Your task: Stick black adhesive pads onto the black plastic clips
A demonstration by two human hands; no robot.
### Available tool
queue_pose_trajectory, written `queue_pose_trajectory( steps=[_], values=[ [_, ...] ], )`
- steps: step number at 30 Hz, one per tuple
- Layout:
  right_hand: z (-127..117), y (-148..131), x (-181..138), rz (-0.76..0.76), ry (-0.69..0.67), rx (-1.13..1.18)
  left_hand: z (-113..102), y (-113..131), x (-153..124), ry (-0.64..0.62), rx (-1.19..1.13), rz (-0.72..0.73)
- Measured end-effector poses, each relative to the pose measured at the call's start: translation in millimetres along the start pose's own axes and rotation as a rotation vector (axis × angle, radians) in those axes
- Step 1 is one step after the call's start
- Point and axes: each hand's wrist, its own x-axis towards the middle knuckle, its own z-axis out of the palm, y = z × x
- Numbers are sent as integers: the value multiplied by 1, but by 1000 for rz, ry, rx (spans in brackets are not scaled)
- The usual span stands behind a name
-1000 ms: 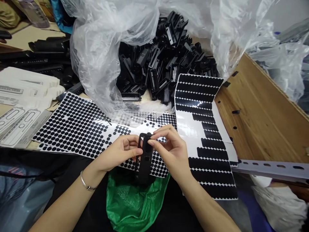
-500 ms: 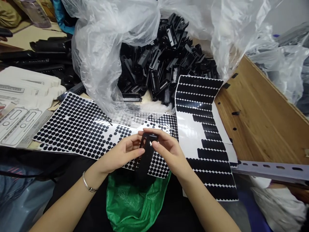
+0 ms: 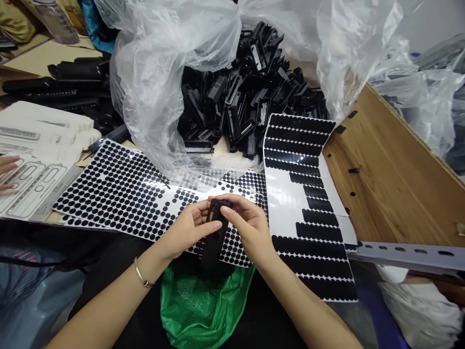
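Both my hands hold one long black plastic part (image 3: 214, 237) upright over the sheets in front of me. My left hand (image 3: 189, 230) grips its left side with the fingers curled round it. My right hand (image 3: 247, 225) is closed on its top end, thumb and forefinger pressed on the upper edge. A sheet of small round black stickers (image 3: 119, 189) lies under and to the left of my hands. A second sheet with black oblong strips (image 3: 308, 213) lies to the right.
A clear plastic bag (image 3: 163, 72) full of black plastic parts (image 3: 247, 97) stands behind the sheets. White printed cards (image 3: 32, 160) lie at the left, where another person's fingers (image 3: 7, 169) touch them. A green bag (image 3: 203, 305) sits below my hands; a grey perforated rail (image 3: 407, 254) lies at the right.
My right fingers have come down from above the part's top and now press on it. The part has tilted slightly. Another person's fingers have appeared at the left edge.
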Motion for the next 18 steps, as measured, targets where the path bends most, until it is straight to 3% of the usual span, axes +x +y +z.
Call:
queue_pose_trajectory(
  steps=[9, 15, 18],
  values=[
    [-1, 3, 1, -7, -31, -44, -1, 1, -3, -1, -143, -124],
    [-7, 8, 2, -65, -60, -165, 6, -6, 1, 15, 5, -4],
    [-10, 12, 10, -111, -78, -236, 8, -9, 2, 36, 28, -11]
  ],
)
